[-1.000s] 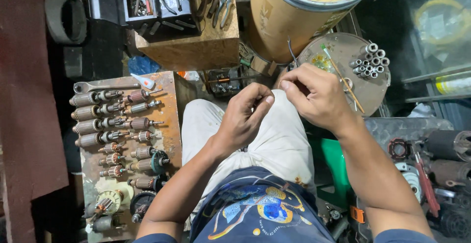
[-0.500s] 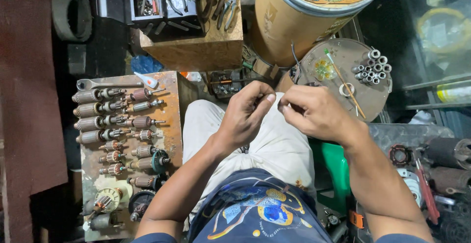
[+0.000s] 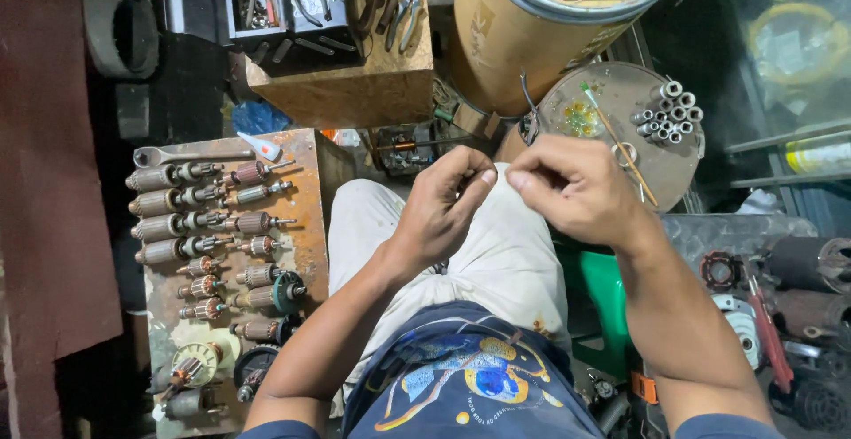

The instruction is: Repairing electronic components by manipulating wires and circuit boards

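The person's left hand (image 3: 441, 210) and right hand (image 3: 572, 189) sit pinched fingertip to fingertip over the lap in pale trousers (image 3: 496, 257), whatever they're gripping too tiny to make out, with rows of copper-wound motor armatures (image 3: 208, 226) on a rusty board (image 3: 306, 226) off to the left.

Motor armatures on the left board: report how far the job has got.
Done: armatures lie sorted in rows on the board. In hand: left hand and right hand pinch fingertips together over the lap; anything held is too small to see. What is left cannot be told.
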